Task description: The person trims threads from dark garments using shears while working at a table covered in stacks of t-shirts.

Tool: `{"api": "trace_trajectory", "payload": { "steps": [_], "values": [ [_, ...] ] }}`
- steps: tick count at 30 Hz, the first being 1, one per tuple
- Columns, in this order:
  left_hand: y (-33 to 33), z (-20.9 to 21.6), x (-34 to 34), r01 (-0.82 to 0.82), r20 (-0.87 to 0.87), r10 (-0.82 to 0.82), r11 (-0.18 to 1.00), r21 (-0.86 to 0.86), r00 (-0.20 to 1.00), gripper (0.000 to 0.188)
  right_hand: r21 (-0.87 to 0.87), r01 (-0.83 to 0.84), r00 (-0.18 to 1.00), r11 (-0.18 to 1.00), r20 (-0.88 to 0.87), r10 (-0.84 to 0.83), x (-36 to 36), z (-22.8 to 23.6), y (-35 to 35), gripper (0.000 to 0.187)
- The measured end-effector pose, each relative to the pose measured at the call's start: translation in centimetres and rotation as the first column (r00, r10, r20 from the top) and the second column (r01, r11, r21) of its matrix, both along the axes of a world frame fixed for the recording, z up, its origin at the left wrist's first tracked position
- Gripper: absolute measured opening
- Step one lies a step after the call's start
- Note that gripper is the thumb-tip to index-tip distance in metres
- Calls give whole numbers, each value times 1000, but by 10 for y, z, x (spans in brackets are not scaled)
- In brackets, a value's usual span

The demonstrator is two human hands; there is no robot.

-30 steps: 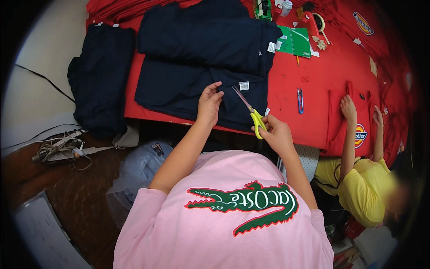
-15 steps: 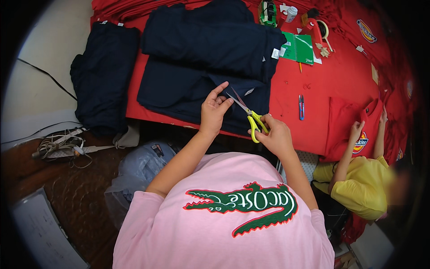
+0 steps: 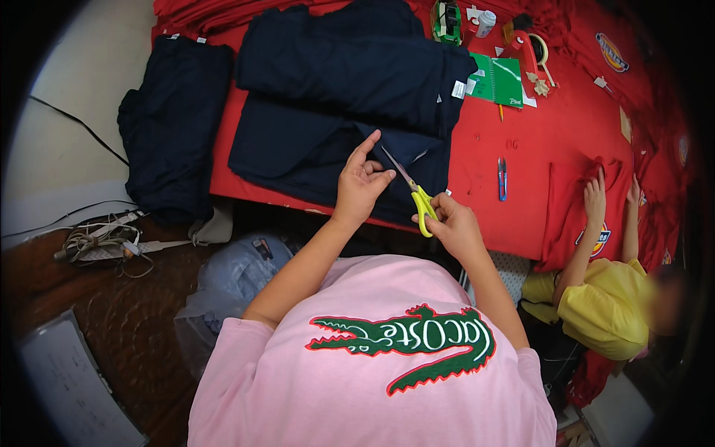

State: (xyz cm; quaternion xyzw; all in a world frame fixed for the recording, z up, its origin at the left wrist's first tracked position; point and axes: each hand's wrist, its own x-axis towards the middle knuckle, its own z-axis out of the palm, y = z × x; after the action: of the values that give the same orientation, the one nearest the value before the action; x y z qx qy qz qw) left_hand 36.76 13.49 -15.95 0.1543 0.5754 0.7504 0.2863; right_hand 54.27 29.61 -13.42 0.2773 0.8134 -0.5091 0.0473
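Yellow-green-handled scissors (image 3: 417,194) slant up and to the left over navy garments (image 3: 298,141) on a red-covered table (image 3: 477,179), their slim metal blades (image 3: 400,169) nearly together. The tips stand over the dark cloth; whether they touch it cannot be made out. The looped handles (image 3: 426,212) angle down to the right, by the near edge of the pile. The garments lie folded in soft, overlapping layers, the nearer one flatter than the thick fold beyond, with a creased flap (image 3: 402,141) beside the blades. There, a small white label (image 3: 421,156) shows as a narrow, tilted sliver.
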Motion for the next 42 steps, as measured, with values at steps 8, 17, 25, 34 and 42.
{"api": "trace_trajectory", "payload": {
  "steps": [8, 17, 25, 34, 42],
  "values": [
    [10, -1, 3, -142, 65, 141, 990, 9, 988, 70, -2, 3, 997, 1000, -71, -3, 6, -5, -5, 26],
    [2, -1, 9, -82, 6, 82, 996, 28, 997, 75, 155, -28, 991, 988, -123, 48, -3, 1, -1, 29],
    [6, 2, 8, -191, 69, 192, 981, -22, 979, 71, 86, -45, 993, 995, -108, 54, 7, -25, 1, 22],
    [2, 10, 10, -130, 72, 126, 991, 44, 989, 78, 146, -47, 985, 988, -158, 70, -15, -10, 1, 33],
    [1, 6, 6, -209, 79, 211, 977, -32, 974, 74, 40, -92, 994, 995, -53, 94, -10, -21, 7, 21]
  ]
}}
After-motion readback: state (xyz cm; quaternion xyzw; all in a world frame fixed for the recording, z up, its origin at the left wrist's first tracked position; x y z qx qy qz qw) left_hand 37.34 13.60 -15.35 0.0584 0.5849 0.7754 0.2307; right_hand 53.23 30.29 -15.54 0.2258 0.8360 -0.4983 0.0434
